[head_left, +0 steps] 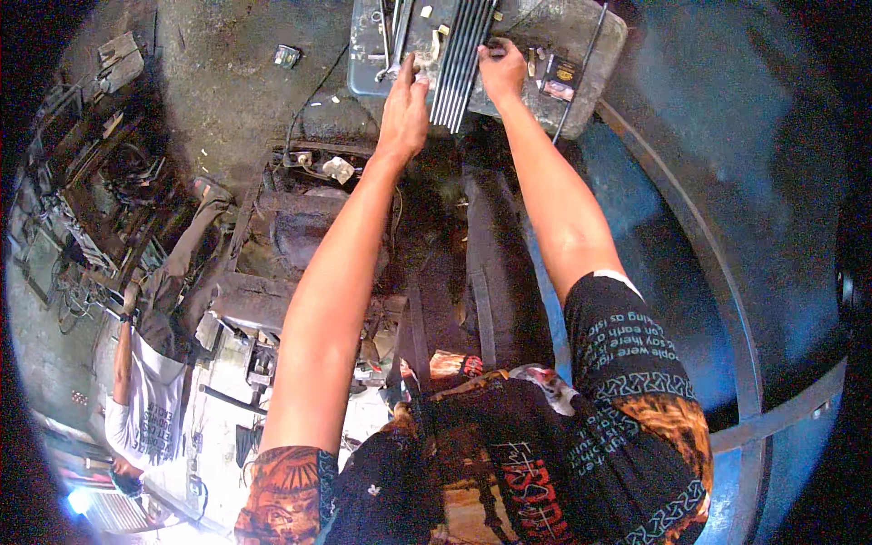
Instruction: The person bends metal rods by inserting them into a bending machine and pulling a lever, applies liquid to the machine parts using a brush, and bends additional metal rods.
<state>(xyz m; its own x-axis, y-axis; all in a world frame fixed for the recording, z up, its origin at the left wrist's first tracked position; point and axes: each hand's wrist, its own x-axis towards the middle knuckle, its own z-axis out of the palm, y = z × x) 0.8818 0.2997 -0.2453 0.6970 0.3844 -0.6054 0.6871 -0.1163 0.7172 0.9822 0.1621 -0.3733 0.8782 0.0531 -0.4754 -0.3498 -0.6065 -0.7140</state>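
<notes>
A row of slim grey metal rods (461,68) lies side by side on a worn worktop (601,68). To the left of the rods is my left hand (405,113), its fingers stretched out and nothing seen in them. My right hand (504,71) is at the right side of the row, fingers curled in with dark fingertips close to the outermost rod. Whether those fingers grip anything is too small to make out. Wrenches (391,41) lie beyond my left fingertips. Right of my right hand are a small dark packet (560,76) and a single long thin rod (581,73).
Below the worktop, to the left, stands a dirty metal-framed machine (309,213). Another person (150,400) in a white shirt works at the far left beside cluttered equipment (100,209). A curved metal frame bar (690,200) runs along the right. A small packet (287,56) lies on the floor.
</notes>
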